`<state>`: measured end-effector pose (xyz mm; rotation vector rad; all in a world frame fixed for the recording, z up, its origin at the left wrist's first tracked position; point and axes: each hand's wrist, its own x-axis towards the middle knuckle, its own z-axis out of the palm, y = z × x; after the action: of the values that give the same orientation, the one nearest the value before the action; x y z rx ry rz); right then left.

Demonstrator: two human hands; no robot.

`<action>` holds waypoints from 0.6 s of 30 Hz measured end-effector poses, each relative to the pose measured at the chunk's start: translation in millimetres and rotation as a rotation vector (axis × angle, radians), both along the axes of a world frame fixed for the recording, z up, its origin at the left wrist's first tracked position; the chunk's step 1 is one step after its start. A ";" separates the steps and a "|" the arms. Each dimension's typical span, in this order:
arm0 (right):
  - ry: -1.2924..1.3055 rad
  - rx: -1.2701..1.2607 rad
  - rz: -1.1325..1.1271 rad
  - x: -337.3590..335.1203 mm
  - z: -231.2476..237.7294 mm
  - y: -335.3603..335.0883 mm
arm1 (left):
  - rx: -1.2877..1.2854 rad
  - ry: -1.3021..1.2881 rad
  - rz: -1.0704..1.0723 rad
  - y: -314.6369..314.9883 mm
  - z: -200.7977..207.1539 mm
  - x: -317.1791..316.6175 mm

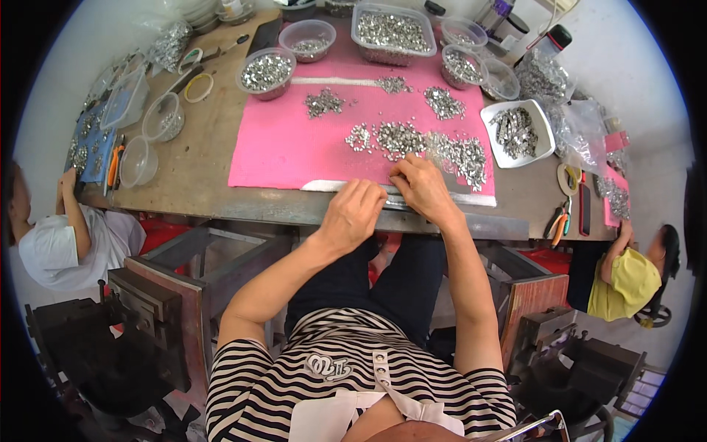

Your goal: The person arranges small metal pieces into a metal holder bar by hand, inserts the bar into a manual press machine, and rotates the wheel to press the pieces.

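At the front edge of a pink mat (272,151), my left hand (353,214) is closed, its fingertips pinched together. My right hand (426,190) pinches close beside it, a little farther in. Whatever lies between the fingers is too small or hidden to make out. A silvery strip (396,200) shows at the mat's edge between the hands. Just beyond my right hand lies a pile of small shiny metal pieces (398,138), with a wider pile (464,158) to its right and a small one (358,138) to its left. More little piles (324,103) lie farther back.
Bowls of metal pieces (266,74) and a rectangular tub (392,33) line the back. A white square dish (518,132) stands right. Orange-handled pliers (562,221) lie at the right edge. Clear containers (138,162) are at left. Other people sit at both sides, one in white (81,247), one in yellow (626,283).
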<state>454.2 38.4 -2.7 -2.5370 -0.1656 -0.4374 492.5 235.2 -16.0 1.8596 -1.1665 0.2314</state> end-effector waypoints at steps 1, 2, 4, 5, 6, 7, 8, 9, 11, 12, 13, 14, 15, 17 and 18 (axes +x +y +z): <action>-0.018 -0.014 -0.005 -2.0 -2.1 0.2 | 0.012 -0.044 0.022 -1.2 1.9 -1.1; -0.041 -0.029 -0.008 -1.9 -3.2 1.0 | 0.005 -0.057 0.030 -1.8 -0.9 -0.5; -0.040 -0.024 -0.017 -6.1 -4.1 1.7 | -0.009 -0.085 0.028 -3.6 -4.1 -4.1; -0.020 -0.019 -0.031 -6.9 -5.1 1.7 | -0.023 -0.093 0.021 -3.8 -6.2 -4.2; -0.038 -0.024 -0.031 -4.9 -7.2 1.4 | -0.029 -0.080 0.010 -3.5 -10.1 -1.1; -0.037 -0.022 -0.036 -5.8 -6.0 1.4 | -0.028 -0.078 0.004 -3.2 -9.3 -1.3; -0.036 -0.007 -0.041 -5.7 -5.2 1.3 | -0.053 -0.049 -0.007 -2.6 -8.8 0.1; -0.032 0.008 -0.048 -7.8 -4.4 1.6 | -0.079 -0.018 -0.020 -2.2 -9.5 0.9; -0.033 0.063 -0.048 -15.3 2.8 5.6 | -0.058 -0.025 -0.017 0.9 -12.8 1.2; -0.042 0.116 -0.041 -19.6 7.0 7.5 | -0.064 -0.058 -0.004 2.3 -14.4 1.7; -0.035 0.116 -0.046 -23.7 11.7 9.6 | -0.073 -0.095 0.012 3.7 -15.7 3.6; -0.022 0.167 -0.035 -30.0 16.0 13.0 | -0.054 -0.075 0.020 6.4 -18.9 4.7; -0.009 0.218 -0.022 -35.6 17.3 15.7 | -0.054 -0.069 0.018 7.8 -20.2 4.2; 0.024 0.251 -0.017 -41.7 12.7 17.4 | -0.037 -0.140 0.027 8.4 -17.8 3.9; -0.028 0.208 -0.002 -42.9 10.1 18.4 | -0.037 -0.137 0.023 8.7 -17.2 4.2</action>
<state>411.2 56.8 7.4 -2.3280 -0.1218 -0.4664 496.7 244.0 -33.3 1.8486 -1.2252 0.3963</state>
